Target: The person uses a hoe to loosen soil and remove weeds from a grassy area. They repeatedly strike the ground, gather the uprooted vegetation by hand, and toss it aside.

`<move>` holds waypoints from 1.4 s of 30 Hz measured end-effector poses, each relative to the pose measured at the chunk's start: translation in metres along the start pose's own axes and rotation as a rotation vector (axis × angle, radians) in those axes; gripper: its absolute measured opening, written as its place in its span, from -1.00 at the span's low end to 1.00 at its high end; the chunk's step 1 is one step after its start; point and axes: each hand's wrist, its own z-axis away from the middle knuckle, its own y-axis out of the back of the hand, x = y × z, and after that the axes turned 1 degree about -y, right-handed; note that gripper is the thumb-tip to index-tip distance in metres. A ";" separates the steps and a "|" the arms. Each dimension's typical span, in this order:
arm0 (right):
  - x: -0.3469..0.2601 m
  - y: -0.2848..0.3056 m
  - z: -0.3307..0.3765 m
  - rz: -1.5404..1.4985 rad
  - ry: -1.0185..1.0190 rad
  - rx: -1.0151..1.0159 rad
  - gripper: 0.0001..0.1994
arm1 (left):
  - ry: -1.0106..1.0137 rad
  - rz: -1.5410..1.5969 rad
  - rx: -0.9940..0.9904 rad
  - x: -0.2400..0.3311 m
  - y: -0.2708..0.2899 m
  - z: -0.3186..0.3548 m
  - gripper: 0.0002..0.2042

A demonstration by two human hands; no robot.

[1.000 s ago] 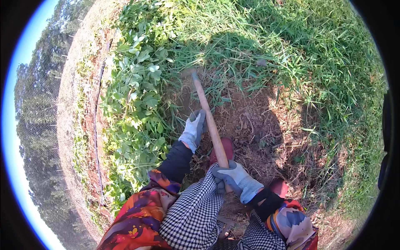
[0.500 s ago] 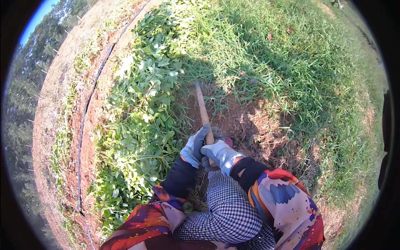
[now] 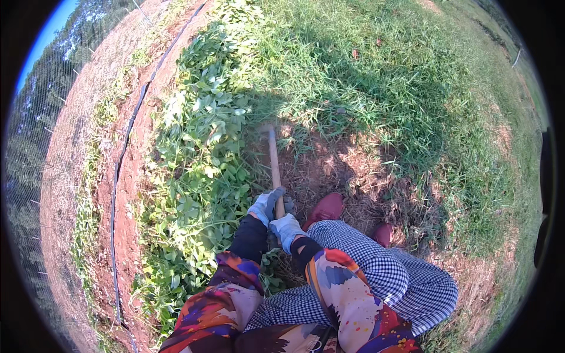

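Both my hands, in light grey-blue work gloves, are wrapped round the wooden handle of a hoe (image 3: 275, 162). My left hand (image 3: 268, 203) grips farther up the handle, and my right hand (image 3: 286, 228) holds it just below, nearer my body. The handle slants away from me. Its metal head (image 3: 268, 129) is down at the border of bared soil and grass, partly blurred, so its shape is hard to make out. Beside the hoe, on the left, grows a row of leafy green plants (image 3: 206, 153).
Tall grass (image 3: 376, 88) covers the far and right ground. Reddish soil with dry cut stalks (image 3: 329, 167) lies ahead of my red shoes (image 3: 326, 209). Left of the leafy row runs a black hose (image 3: 122, 147) on bare earth, with a net fence (image 3: 35, 165) beyond.
My hands and the hoe have shifted left and nearer to me, the head coming back a little over the soil. My legs now show farther right, and both red shoes have come into view.
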 end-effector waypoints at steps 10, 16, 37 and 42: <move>-0.004 -0.036 0.030 -0.018 -0.063 0.085 -0.50 | -0.008 -0.220 0.001 -0.005 0.039 -0.009 -0.63; -0.019 -0.053 0.001 -0.099 0.156 0.007 -0.49 | 0.084 -0.193 0.090 0.022 0.056 -0.018 -0.69; -0.018 -0.017 0.033 -0.028 0.150 0.043 -0.32 | 0.025 -0.345 -0.055 0.010 0.043 -0.006 -0.68; 0.041 -0.022 -0.030 0.141 -0.010 0.028 -0.59 | -0.016 -0.483 0.242 -0.025 0.018 -0.050 -0.70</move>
